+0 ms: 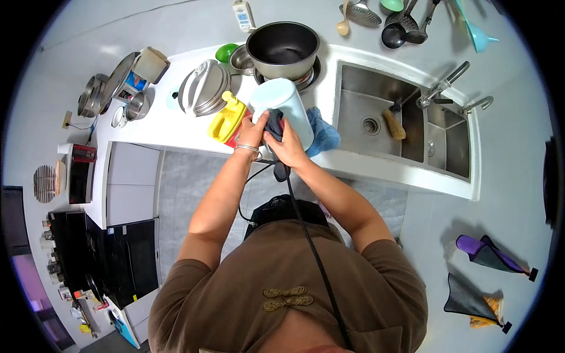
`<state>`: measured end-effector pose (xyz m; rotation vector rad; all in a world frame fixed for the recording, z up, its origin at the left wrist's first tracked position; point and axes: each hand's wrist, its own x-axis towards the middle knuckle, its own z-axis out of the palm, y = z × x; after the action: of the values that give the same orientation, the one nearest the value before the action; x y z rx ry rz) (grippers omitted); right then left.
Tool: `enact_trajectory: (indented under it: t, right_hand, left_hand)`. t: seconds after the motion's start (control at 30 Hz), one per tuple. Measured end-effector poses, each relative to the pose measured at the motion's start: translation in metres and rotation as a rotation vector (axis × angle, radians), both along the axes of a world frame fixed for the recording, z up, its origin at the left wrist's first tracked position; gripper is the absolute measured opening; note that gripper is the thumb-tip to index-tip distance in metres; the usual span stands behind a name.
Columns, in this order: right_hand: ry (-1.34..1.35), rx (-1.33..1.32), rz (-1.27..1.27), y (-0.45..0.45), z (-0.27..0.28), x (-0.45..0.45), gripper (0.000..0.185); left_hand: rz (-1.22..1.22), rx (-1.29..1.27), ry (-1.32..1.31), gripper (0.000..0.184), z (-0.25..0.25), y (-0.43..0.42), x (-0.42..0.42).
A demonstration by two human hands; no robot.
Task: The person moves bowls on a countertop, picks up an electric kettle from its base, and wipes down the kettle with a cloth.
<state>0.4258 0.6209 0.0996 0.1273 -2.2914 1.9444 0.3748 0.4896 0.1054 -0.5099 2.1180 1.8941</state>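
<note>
Both hands meet at the counter's front edge, in front of a light blue container (299, 112). A dark cloth (274, 125) is bunched between them. My left hand (252, 130) has its fingers closed on the cloth from the left, with a bracelet at the wrist. From the right, my right hand (287, 144) grips the same cloth, and a bit of red shows beside its fingers. A yellow jug (226, 120) stands just left of my left hand. The blue cloth (322, 134) lies right of the container.
Behind the container, a large dark pot (283, 50) sits on a burner. Stacked plates and lids (206, 88) stand at the left. The double sink (382, 88) at the right holds a brush (394, 125). A black cord (309, 241) hangs before the torso.
</note>
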Motion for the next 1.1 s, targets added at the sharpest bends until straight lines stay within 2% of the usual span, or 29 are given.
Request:
enact_trajectory:
  t: [0.07,0.1,0.17,0.23,0.27,0.4,0.43,0.5,0.53,0.57,0.63,0.67,0.7,0.73,0.77,0.8,0.83,0.9,1.0,1.07,1.1]
  right_hand:
    - [-0.029,-0.018,0.024,0.002,-0.018,0.000,0.057]
    - [-0.027,-0.008,0.094,0.004,-0.023,0.000,0.055]
    - [-0.035,0.003,0.164,0.009,-0.035,0.002,0.053]
    - [-0.033,0.129,0.281,0.016,-0.038,0.000,0.055]
    - [-0.033,0.130,0.280,0.020,-0.039,0.001,0.055]
    - [0.088,0.279,0.331,0.040,-0.031,0.009,0.039]
    - [0.004,0.287,0.355,0.053,-0.020,0.008,0.038]
    - [-0.056,0.245,0.084,0.074,-0.010,0.008,0.039]
    - [-0.149,0.046,-0.022,0.088,-0.005,0.000,0.040]
    - [-0.246,-0.155,-0.129,0.098,-0.003,-0.009,0.041]
    - [-0.075,-0.409,-0.271,0.105,0.001,-0.030,0.038]
    - [0.009,-0.404,-0.275,0.100,0.007,-0.034,0.036]
    - [-0.097,-0.444,-0.217,0.090,0.011,-0.039,0.037]
    - [-0.071,-0.442,-0.114,0.076,0.015,-0.041,0.040]
    - [-0.036,-0.311,-0.059,0.062,0.007,-0.044,0.043]
    - [0.360,-0.228,-0.050,0.044,-0.007,-0.054,0.048]
    - [0.544,0.313,-0.095,0.045,-0.003,-0.043,0.057]
    - [0.524,0.515,-0.103,0.033,-0.018,-0.028,0.063]
    - [0.529,0.563,-0.112,0.031,-0.056,-0.012,0.065]
    - [0.539,0.583,-0.104,0.039,-0.080,-0.001,0.063]
    - [0.481,0.599,-0.019,0.048,-0.086,0.008,0.063]
  left_hand:
    - [0.008,-0.029,0.094,0.075,-0.020,-0.004,-0.003]
    - [0.016,-0.052,0.192,0.075,-0.016,-0.002,-0.001]
    - [0.048,-0.081,0.198,0.071,-0.010,0.001,0.007]
    - [0.062,-0.231,0.283,0.070,-0.009,0.002,0.011]
    - [0.074,-0.211,0.309,0.071,-0.015,0.002,0.009]
    - [0.036,-0.293,0.332,0.074,-0.037,-0.008,0.003]
    - [0.034,-0.293,0.331,0.074,-0.028,-0.006,0.004]
    - [-0.011,-0.264,0.328,0.064,-0.011,-0.003,0.004]
    - [-0.006,-0.283,0.314,0.053,-0.015,-0.003,-0.001]
    - [-0.009,-0.282,0.309,0.053,-0.019,-0.005,-0.001]
    - [-0.172,-0.361,0.348,0.043,-0.003,-0.001,0.001]
    - [-0.140,-0.473,0.389,0.041,-0.017,-0.002,-0.005]
    - [-0.151,-0.477,0.388,0.041,-0.015,0.000,-0.005]
    - [-0.150,-0.456,0.320,0.045,-0.011,0.002,-0.006]
    - [-0.149,-0.436,0.251,0.049,-0.008,0.004,-0.006]
    - [-0.166,-0.428,0.223,0.049,-0.009,0.003,-0.009]
    - [-0.158,-0.484,0.206,0.045,0.001,0.009,-0.007]
    - [-0.086,-0.369,0.185,0.040,0.004,0.012,-0.007]
    - [-0.027,-0.286,0.147,0.033,0.007,0.016,-0.005]
    - [-0.036,-0.348,0.148,0.032,0.006,0.016,-0.007]
    - [-0.044,-0.402,0.146,0.030,0.004,0.016,-0.007]
